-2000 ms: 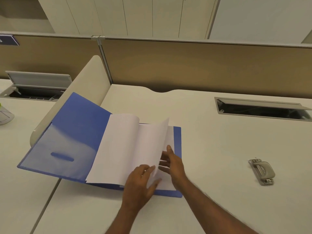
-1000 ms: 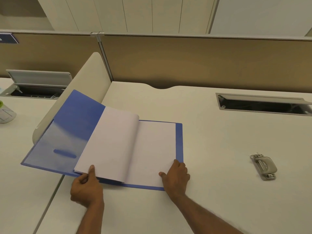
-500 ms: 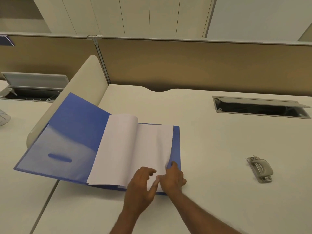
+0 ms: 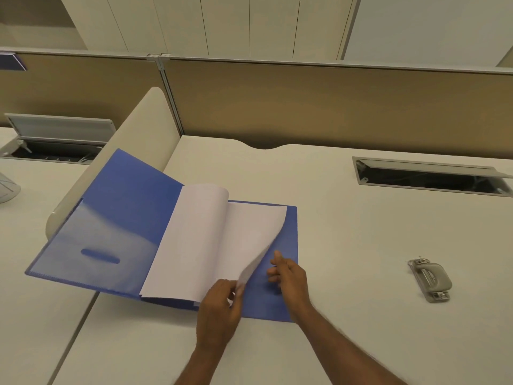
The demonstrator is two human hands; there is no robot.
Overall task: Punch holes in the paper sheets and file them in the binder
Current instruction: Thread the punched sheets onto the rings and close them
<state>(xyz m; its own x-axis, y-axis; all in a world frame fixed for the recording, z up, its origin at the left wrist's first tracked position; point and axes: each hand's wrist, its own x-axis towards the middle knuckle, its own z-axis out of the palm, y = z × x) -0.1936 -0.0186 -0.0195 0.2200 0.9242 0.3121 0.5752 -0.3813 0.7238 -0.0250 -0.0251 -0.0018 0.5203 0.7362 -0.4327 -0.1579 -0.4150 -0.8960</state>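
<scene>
An open blue plastic binder (image 4: 125, 207) lies on the white table (image 4: 361, 315), with white paper sheets (image 4: 200, 240) filed inside. The left hand (image 4: 219, 309) has its grip pinched on 1 sheet's near corner, curling it up. The right hand (image 4: 291, 276), grip relaxed and empty, rests on the bare back cover. A grey hole punch (image 4: 429, 279) lies well apart, far right.

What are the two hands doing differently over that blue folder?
The left hand pinches the raised corner of the top sheet; the right hand holds nothing. The left hand's fingers curl on paper; the right hand's stretch loosely over the bare cover of the blue binder. Both are near its front right corner.
</scene>
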